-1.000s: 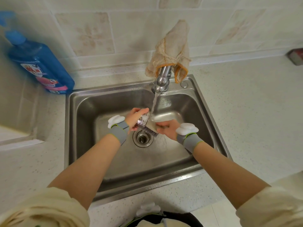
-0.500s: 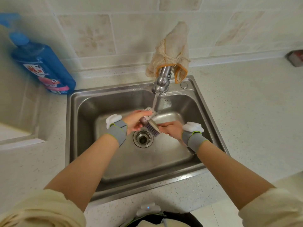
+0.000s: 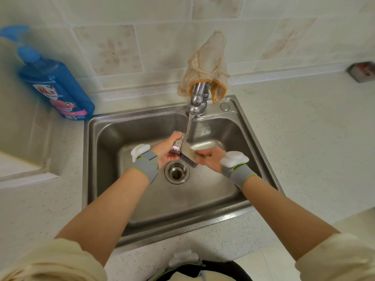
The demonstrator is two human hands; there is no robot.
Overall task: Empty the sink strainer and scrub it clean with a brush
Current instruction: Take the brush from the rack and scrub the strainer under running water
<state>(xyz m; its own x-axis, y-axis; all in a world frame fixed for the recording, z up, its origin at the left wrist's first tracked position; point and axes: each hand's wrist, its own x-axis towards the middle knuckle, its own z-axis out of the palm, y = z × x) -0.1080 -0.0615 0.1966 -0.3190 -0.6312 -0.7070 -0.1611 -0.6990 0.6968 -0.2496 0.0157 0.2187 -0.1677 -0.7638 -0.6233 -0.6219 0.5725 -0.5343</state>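
Note:
My left hand point(image 3: 165, 150) grips the perforated metal sink strainer point(image 3: 178, 146) above the drain, tilted on its side under the running water. My right hand point(image 3: 210, 159) holds a scrubbing brush point(image 3: 188, 156) with a pale back and dark bristles. The bristles press against the strainer's side. A thin stream of water falls from the faucet point(image 3: 197, 100) onto the strainer and brush. The open drain hole point(image 3: 177, 173) lies just below both hands in the steel sink point(image 3: 203, 201).
A stained cloth point(image 3: 207, 63) is draped over the faucet. A blue soap bottle point(image 3: 54, 86) stands on the counter at the sink's back left corner. A small dark object point(image 3: 362, 71) lies at the far right by the wall. Speckled countertop point(image 3: 304, 142) surrounds the basin.
Both hands have risen slightly toward the faucet stream. The brush has shifted along the strainer, from beneath it to against its side.

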